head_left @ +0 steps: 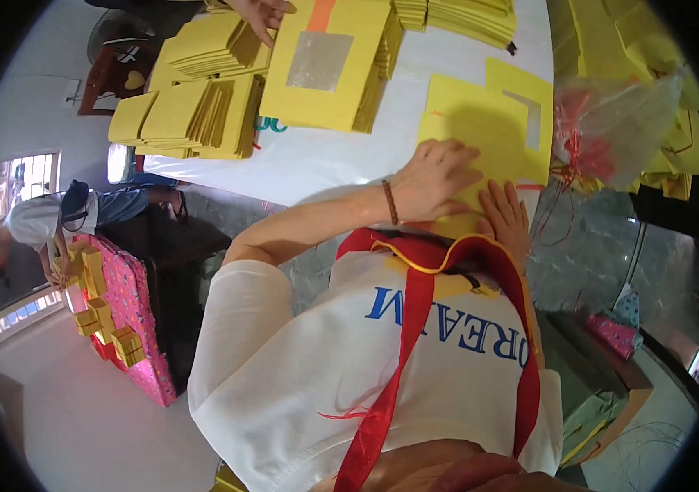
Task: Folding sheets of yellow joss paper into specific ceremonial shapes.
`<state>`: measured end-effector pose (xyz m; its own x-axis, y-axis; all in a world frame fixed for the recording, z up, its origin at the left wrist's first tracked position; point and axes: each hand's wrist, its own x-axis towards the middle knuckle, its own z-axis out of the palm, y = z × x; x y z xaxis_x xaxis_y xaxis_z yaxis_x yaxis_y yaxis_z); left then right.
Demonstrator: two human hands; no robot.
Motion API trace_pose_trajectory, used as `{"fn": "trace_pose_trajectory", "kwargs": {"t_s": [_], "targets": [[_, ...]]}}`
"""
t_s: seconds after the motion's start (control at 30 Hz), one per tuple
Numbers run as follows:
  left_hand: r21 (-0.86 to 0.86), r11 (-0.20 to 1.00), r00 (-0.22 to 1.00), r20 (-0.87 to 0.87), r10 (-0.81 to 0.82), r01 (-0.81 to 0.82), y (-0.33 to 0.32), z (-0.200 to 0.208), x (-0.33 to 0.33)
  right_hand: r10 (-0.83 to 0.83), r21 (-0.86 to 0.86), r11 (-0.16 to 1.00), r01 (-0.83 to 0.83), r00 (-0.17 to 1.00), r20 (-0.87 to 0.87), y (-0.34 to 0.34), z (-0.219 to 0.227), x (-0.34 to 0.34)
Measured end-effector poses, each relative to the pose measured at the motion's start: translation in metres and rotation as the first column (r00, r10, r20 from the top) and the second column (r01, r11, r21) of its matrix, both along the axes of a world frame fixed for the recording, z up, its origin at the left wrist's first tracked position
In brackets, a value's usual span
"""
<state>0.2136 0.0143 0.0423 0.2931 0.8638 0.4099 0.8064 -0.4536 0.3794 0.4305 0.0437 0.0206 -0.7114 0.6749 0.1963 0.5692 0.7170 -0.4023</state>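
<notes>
A flat yellow paper sheet (456,107) with a cut-out opening lies at the table's near right edge, in front of my body. My left hand (440,182), with a brown bracelet at the wrist, rests on its near part, the fingers bent and curled in against the paper. Beside it, my right hand (505,217) lies with fingers stretched out on the sheet's near edge. The paper under both hands is partly hidden. A shadow falls across the sheet.
A stack of yellow folded pieces (329,61) and several more bundles (194,115) cover the white table (325,164). Another person's hand (261,16) touches a far bundle. A clear plastic bag (612,123) hangs at the right. At far left a person (46,221) handles yellow boxes.
</notes>
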Motion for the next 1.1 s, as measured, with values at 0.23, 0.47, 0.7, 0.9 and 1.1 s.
{"fn": "trace_pose_trajectory", "kwargs": {"t_s": [0.23,0.47,0.7,0.9,1.1], "targets": [[0.187,0.978,0.846,-0.534,0.021,0.094,-0.010,0.002,0.014,0.033,-0.023,0.999,-0.037,0.988,-0.148,0.003,0.000,0.000],[0.126,0.991,0.798,-0.602,0.036,0.050,0.009,-0.001,0.033,-0.230,-0.453,0.891,0.039,0.898,-0.376,0.005,0.024,-0.006],[0.139,0.989,0.944,-0.330,-0.001,0.050,0.019,0.015,0.010,-0.330,-0.569,0.822,-0.009,0.807,-0.489,0.009,0.041,-0.011],[0.374,0.927,0.990,-0.129,0.056,-0.004,0.000,0.088,-0.038,-0.411,-0.549,0.835,-0.029,0.630,-0.658,0.038,0.079,-0.042],[0.139,0.808,0.710,0.576,0.405,-0.573,-0.060,0.111,-0.137,-0.558,-0.824,0.248,-0.509,0.621,-0.551,0.066,0.071,-0.159]]}}
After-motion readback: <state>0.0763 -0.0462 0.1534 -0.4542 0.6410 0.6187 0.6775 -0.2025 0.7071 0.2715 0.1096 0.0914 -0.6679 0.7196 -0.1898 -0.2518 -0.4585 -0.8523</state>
